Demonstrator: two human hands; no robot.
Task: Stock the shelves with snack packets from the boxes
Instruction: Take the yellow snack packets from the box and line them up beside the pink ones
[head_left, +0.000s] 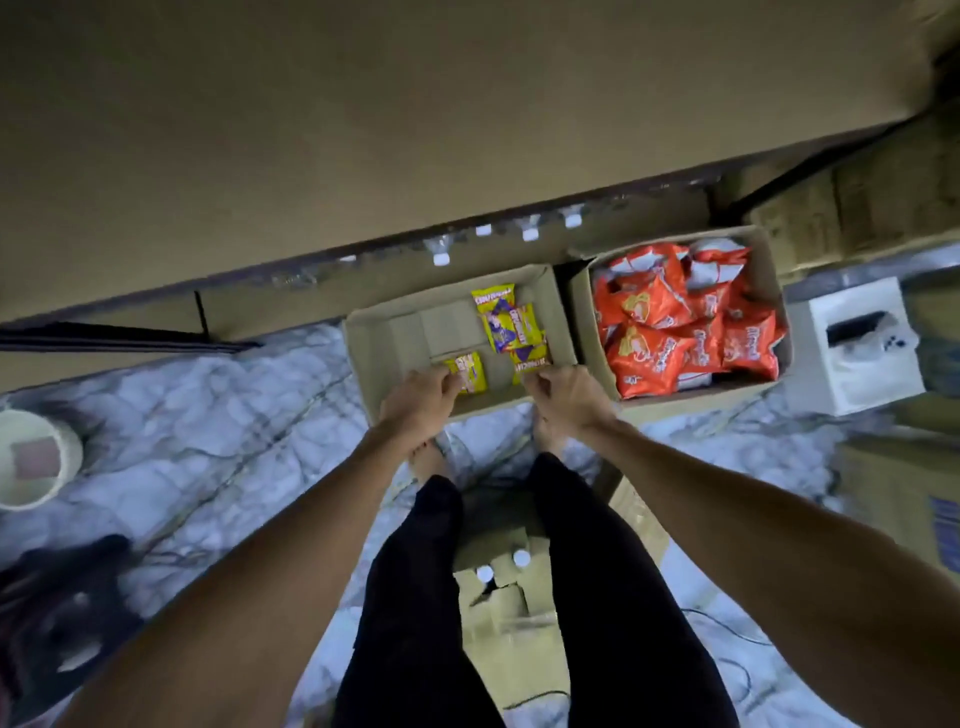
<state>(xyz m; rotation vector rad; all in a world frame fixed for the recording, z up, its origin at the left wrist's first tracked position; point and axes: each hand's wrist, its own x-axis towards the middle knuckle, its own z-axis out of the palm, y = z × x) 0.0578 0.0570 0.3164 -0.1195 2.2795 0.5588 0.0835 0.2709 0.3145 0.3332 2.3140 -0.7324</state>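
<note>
An open cardboard box stands on the floor below me, holding a few yellow and purple snack packets. My left hand reaches into its near side and grips one yellow packet. My right hand reaches in beside it and pinches another yellow packet at the box's near edge. To the right stands a second box filled with several orange snack packets. The wide brown shelf top runs across above both boxes.
Clear bottles with white caps line the lower shelf under the edge. A white box stands at the right, a white bucket at the left. Between my legs is a carton with capped bottles. The floor is marbled.
</note>
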